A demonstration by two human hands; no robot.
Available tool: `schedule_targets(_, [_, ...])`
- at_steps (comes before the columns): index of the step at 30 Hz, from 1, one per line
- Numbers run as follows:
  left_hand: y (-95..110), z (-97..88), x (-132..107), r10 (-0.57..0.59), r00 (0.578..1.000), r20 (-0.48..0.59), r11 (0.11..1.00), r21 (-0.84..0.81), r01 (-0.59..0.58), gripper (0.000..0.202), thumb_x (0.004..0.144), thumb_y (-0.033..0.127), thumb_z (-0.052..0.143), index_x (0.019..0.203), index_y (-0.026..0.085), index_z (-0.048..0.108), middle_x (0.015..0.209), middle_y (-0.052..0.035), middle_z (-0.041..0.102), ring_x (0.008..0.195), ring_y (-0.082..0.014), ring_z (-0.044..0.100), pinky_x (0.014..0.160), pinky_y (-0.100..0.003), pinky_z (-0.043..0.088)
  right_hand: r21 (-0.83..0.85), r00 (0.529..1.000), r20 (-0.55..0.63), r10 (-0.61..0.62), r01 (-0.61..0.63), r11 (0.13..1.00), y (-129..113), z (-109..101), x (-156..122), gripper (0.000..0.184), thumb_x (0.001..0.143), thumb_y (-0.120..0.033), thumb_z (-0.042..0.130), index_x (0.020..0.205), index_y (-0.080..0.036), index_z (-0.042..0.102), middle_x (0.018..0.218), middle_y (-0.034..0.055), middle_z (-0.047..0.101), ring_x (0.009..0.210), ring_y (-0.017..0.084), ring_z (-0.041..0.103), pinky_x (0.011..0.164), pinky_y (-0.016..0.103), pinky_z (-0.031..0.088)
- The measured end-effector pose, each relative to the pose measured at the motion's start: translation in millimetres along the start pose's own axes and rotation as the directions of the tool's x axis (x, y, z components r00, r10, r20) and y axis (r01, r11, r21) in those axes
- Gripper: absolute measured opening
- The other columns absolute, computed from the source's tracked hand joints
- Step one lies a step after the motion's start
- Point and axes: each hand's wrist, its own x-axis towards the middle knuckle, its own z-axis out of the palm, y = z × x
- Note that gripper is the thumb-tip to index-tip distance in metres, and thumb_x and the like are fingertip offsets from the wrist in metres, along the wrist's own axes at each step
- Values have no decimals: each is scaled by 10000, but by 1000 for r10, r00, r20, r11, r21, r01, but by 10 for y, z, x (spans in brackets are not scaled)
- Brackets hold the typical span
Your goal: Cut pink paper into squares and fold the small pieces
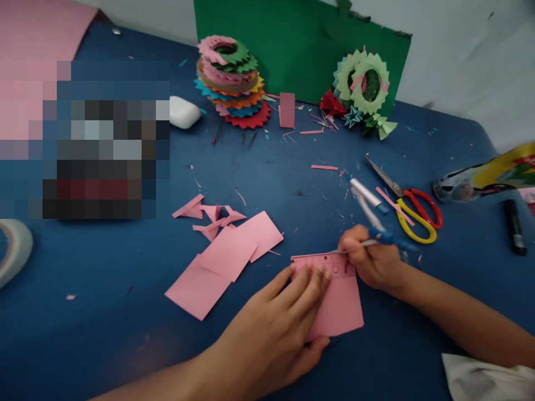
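Observation:
My left hand (pixel 279 320) lies flat, fingers stretched out, pressing a pink ruler (pixel 330 263) onto a pink paper sheet (pixel 340 309) on the blue table. My right hand (pixel 370 259) is closed round a blue pen (pixel 390 239), its tip at the ruler's upper edge. Just left of the sheet lie several pink paper squares (pixel 228 253), overlapping, and pink folded pieces (pixel 209 214).
Red-and-yellow scissors (pixel 412 209) and two pens (pixel 368 197) lie right of my hands. A stack of coloured paper rings (pixel 232 83), a green paper wreath (pixel 365 83) and green card (pixel 301 44) stand at the back. A tape roll (pixel 12 250), a black marker (pixel 515 225).

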Motion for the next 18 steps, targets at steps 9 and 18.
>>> schedule_targets(9, [-20,-16,2,30,999,-23,1000,1,-30,496,907,413,387,1257,85,516,1268,-96,563,1170,-246,476,1018,-351,300,-276,994,-107,23,-52,960,6,-232,96,305,965,-339,321,716,-200,430,633,18,514,567,139,504,522,277,348])
schedule_targets(18, [-1,-58,3,139,989,-52,990,6,-139,356,914,253,411,1209,96,533,1184,-86,613,1056,-218,552,949,-348,383,-844,946,107,307,-77,531,98,-360,108,258,941,-391,426,855,-172,531,810,55,603,714,196,589,517,278,326])
